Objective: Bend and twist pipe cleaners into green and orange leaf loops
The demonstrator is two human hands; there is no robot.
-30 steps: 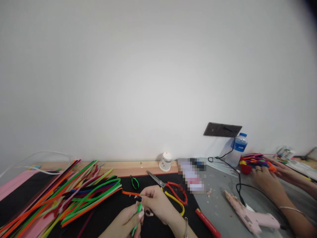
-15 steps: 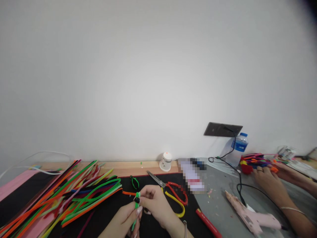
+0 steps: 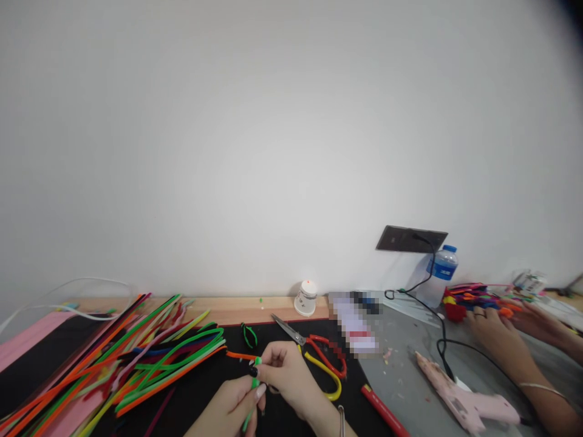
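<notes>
My left hand (image 3: 234,405) and my right hand (image 3: 286,373) meet low in the middle over a black mat (image 3: 200,388). Both pinch a green pipe cleaner (image 3: 252,397) that runs down between them, with its top end at my right fingertips. A short orange pipe cleaner (image 3: 239,355) lies on the mat just behind my hands. Scissors with red and yellow handles (image 3: 319,358) lie right of my right hand.
A big heap of coloured pipe cleaners (image 3: 122,364) covers the left. A white cup (image 3: 305,298), a water bottle (image 3: 437,273), a pink glue gun (image 3: 460,397) with its black cord and a red stick (image 3: 382,413) lie to the right. Another person's hands (image 3: 492,331) handle coloured pieces at far right.
My fingers have shifted slightly on the green pipe cleaner, working its top end. The other person's hands moved a little to the right.
</notes>
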